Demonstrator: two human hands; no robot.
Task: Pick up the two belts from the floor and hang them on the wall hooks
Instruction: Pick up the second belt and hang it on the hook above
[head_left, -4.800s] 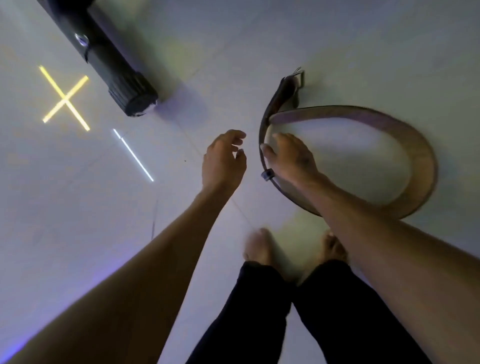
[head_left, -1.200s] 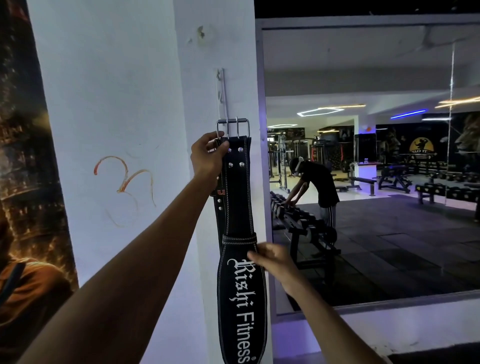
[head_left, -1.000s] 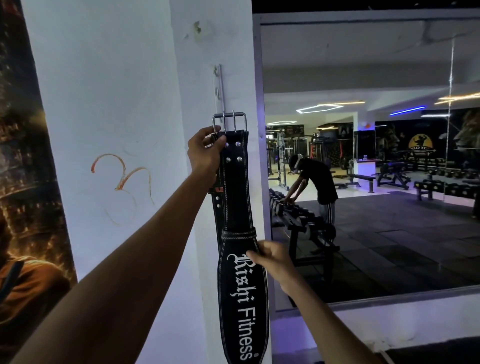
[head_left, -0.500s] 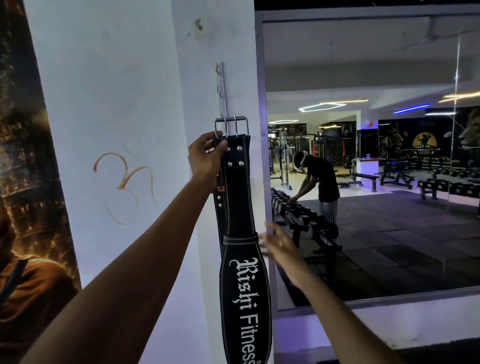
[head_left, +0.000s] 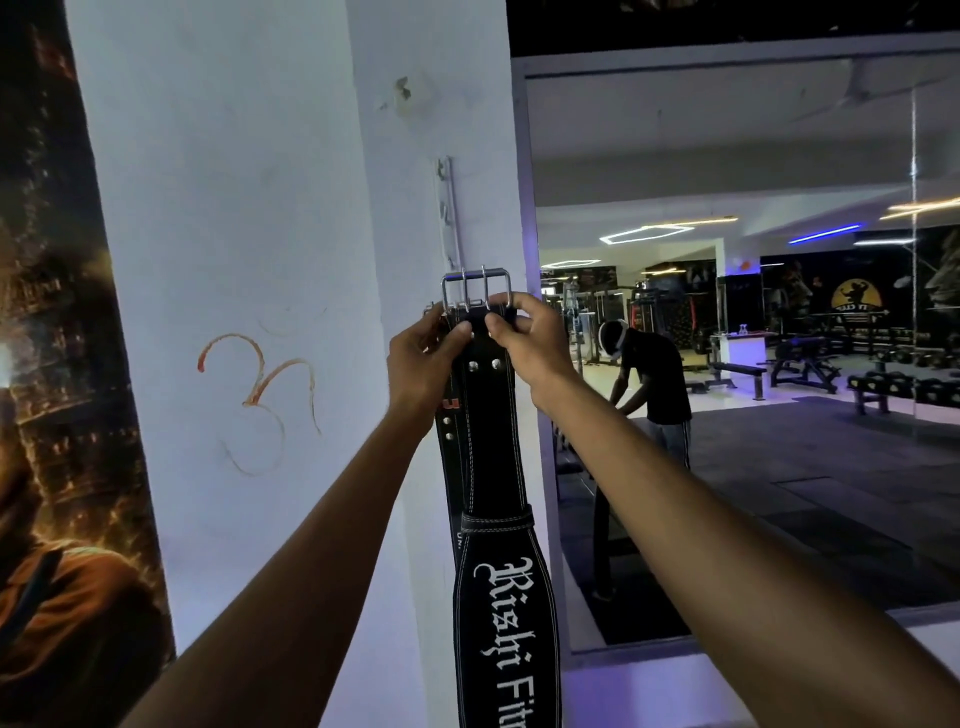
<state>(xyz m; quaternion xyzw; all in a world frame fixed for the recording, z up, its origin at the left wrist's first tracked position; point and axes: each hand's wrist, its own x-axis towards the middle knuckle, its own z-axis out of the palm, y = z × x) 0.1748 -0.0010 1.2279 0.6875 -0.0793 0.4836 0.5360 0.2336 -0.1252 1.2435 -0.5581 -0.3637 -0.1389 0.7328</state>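
A black leather belt (head_left: 491, 447) with white lettering hangs down along a white pillar. Its silver buckle (head_left: 477, 288) sits just below a vertical metal hook rail (head_left: 448, 208) fixed to the pillar. My left hand (head_left: 423, 358) grips the belt's top on the left side. My right hand (head_left: 524, 343) pinches the top on the right, just under the buckle. A second strap edge with a red mark (head_left: 449, 415) shows behind the black belt, under my left hand. I cannot tell whether the buckle is caught on a hook.
A dark poster (head_left: 57, 415) covers the wall left of the pillar, and an orange scribble (head_left: 260, 395) marks the pillar. A large mirror (head_left: 753, 338) to the right reflects a gym with benches, racks and a bent-over person (head_left: 649, 384).
My right hand has left the belt's lower part and risen to grip the top beside my left hand. Much earlier, both hands were at a brown belt on the floor.
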